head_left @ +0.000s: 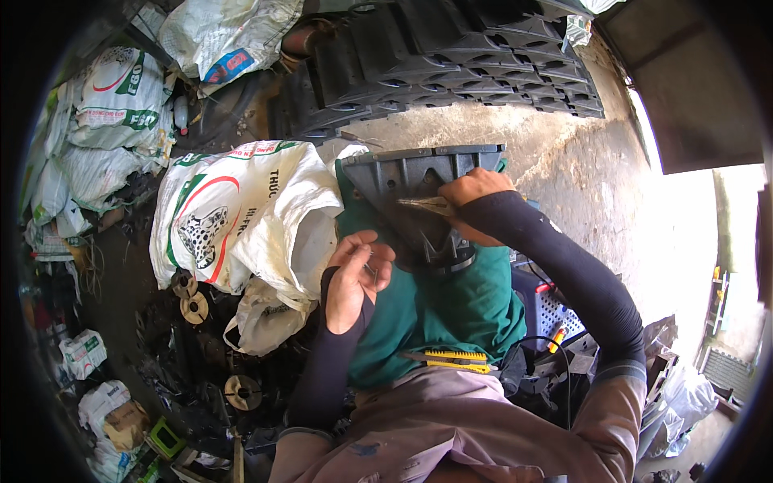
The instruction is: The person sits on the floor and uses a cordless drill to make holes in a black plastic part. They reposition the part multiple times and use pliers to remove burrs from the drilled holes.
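Note:
A black ribbed plastic part [411,173], wide at the far end and narrowing toward me, rests across my lap on green trousers [451,314]. My right hand [477,201] is over its right side, closed around long-nose pliers [427,205] whose pointed metal jaws reach left over the part. The handles are hidden in the hand. Left of the part's narrow end, my left hand [358,278] is turned palm up, fingers curled. A thin, shiny metal piece [371,264] shows between thumb and fingers, too small to name exactly. The left hand is apart from the part.
A white printed sack [241,213] stands open left of my knees. Similar black parts [435,64] are stacked ahead. A yellow utility knife [456,360] lies on my lap. Round brown discs [242,392] and dark scraps lie at left; a yellow-orange lighter [557,338] is at right.

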Available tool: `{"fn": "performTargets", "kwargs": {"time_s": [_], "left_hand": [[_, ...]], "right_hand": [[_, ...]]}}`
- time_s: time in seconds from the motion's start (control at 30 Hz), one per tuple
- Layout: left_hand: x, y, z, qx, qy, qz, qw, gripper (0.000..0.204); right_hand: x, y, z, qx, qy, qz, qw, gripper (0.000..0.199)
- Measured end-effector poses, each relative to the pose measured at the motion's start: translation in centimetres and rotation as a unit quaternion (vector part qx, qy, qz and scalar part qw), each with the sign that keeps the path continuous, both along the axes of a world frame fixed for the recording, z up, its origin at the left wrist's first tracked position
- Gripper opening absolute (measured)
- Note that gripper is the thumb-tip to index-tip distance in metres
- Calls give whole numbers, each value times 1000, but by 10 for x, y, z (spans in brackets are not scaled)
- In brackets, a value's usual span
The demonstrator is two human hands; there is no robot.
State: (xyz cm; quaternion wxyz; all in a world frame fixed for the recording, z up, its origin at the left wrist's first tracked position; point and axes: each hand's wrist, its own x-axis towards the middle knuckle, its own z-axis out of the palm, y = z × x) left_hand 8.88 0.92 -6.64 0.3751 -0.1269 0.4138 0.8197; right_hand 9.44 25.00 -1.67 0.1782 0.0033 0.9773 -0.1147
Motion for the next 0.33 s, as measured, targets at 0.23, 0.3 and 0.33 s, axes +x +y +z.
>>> {"fn": "performTargets", "kwargs": {"time_s": [0.23,0.3,0.33], "left_hand": [[0,10,4,-45,35,-40,998,23],[1,11,4,-40,45,-55,997,24],[2,10,4,-41,44,-57,997,24]], "right_hand": [[-3,-7,8,25,-33,8,999,19],[-3,-8,7,31,-16,-5,999,21],[-5,-8,6,41,-10,-18,999,23]]}}
